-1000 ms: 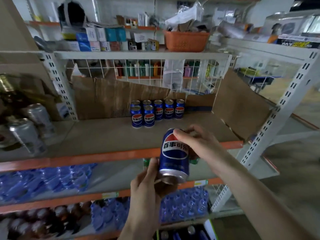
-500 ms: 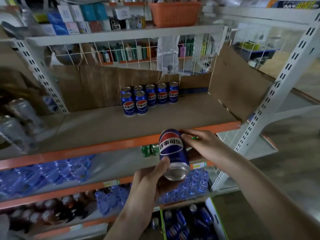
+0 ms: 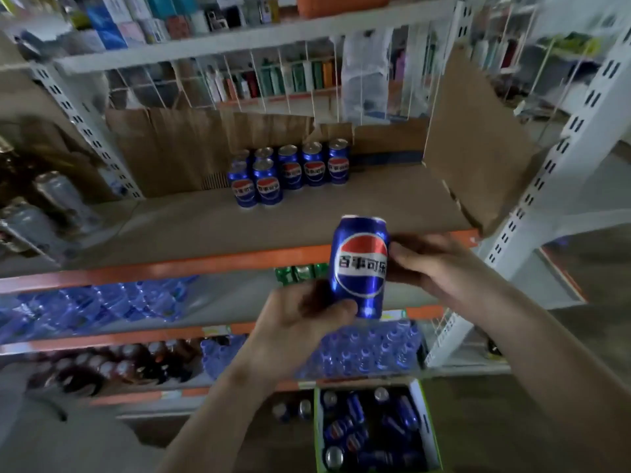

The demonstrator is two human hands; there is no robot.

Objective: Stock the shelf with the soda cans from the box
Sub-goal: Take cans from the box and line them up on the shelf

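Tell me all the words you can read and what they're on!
"百事可乐": on the blue can held by the left hand and right hand.
Cans on the shelf: same logo, lettering too blurred.
Upper shelf boxes: unreadable.

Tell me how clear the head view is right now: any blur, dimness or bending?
Head view: the held soda can and its logo read sharp; the left edge, with silver cans, is smeared by blur; lighting is dim overall; wide-angle bending curves the white uprights; the box on the floor is dark.
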